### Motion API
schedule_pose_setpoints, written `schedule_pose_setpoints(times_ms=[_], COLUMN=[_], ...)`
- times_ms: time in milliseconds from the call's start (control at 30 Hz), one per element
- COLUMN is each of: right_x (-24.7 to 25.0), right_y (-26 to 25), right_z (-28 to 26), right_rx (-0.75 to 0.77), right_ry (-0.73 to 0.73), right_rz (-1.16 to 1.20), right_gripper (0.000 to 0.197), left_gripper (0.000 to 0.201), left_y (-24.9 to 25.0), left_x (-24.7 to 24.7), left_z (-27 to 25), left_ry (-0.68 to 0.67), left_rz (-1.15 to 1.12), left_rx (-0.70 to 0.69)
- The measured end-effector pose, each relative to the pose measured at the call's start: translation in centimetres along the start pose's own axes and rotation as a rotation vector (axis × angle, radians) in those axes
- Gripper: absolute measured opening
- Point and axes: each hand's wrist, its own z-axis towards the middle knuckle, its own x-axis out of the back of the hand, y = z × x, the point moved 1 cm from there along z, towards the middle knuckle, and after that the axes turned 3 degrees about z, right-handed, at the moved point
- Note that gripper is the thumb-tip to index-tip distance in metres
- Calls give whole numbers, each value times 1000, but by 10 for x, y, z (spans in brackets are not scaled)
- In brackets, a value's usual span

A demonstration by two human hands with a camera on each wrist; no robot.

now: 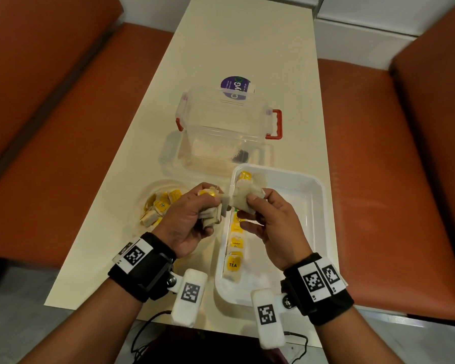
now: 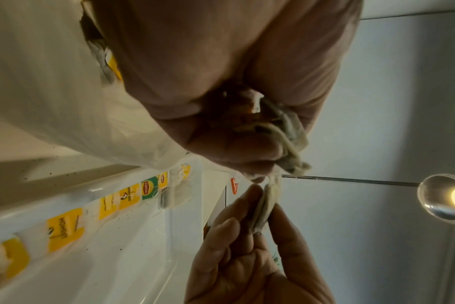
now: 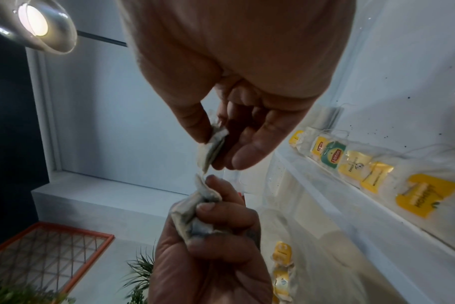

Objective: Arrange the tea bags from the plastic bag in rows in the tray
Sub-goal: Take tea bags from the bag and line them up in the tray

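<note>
Orange bench seats flank a long cream counter (image 1: 221, 48) that carries everything. Beyond both hands sits a clear lidded box (image 1: 221, 122) with red latches. Under and to the outside of the right hand (image 1: 271, 224) lies the white tray (image 1: 318, 206), with one row of tea bags (image 1: 234, 248) laid along its left wall, just below that hand's grip. Outside the left hand (image 1: 192, 219) is the plastic bag (image 1: 158, 206), more tea bags loose in it.

The left grip is closed round a clump of tea bags (image 1: 210, 214). The right grip pinches a single tea bag (image 3: 210, 148) between thumb and forefinger, other fingers loose, its edge close to the clump.

The step looks like separating one bag from the clump. Best to pull gently and straight, watching for tangled strings, hold the clump firm, then lay the bag tag-up in line with the existing row.
</note>
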Motion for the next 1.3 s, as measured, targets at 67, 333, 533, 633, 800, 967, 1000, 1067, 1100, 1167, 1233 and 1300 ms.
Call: schedule_pose_setpoints(times_ms=[67,333,533,633,800,967,1000,1067,1100,1167,1233,1300], right_x=[3,17,37,47,59,66,66,68,70,75,80,82], right_y=[1,7,-5,-13,-18,-17,-17,-16,-15,-11,-6,-1], right_z=[0,1,4,11,27,38,40,46,50,60,72,85], right_rx=[-1,39,70,81,6,-29,-36,-56,-64,-68,-78,-100], right_ry=[-4,13,-28,-82,-78,-50,-43,-19,4,77,147,179], right_rz=[48,6,-346,-541,-507,-375,-370,-363,-361,-361,-363,-370], right_gripper=[5,7,16,7,6,5,5,5,5,4,4,6], left_gripper=[25,21,12,8,6,12,11,6,5,6,7,7], left_y=[-2,-9,1,7,7,7,7,8,9,9,8,7], left_x=[-3,-21,-22,-24,-27,-24,-22,-19,-18,-16,-13,-10], left_z=[1,10,24,30,41,40,40,39,38,35,30,25], left_ry=[-28,-21,-45,-79,33,55,58,65,69,78,89,99], left_rz=[70,192,528,667,596,474,461,436,419,388,376,361], left_rx=[-14,-36,-94,-95,-117,-77,-71,-65,-64,-63,-68,-70])
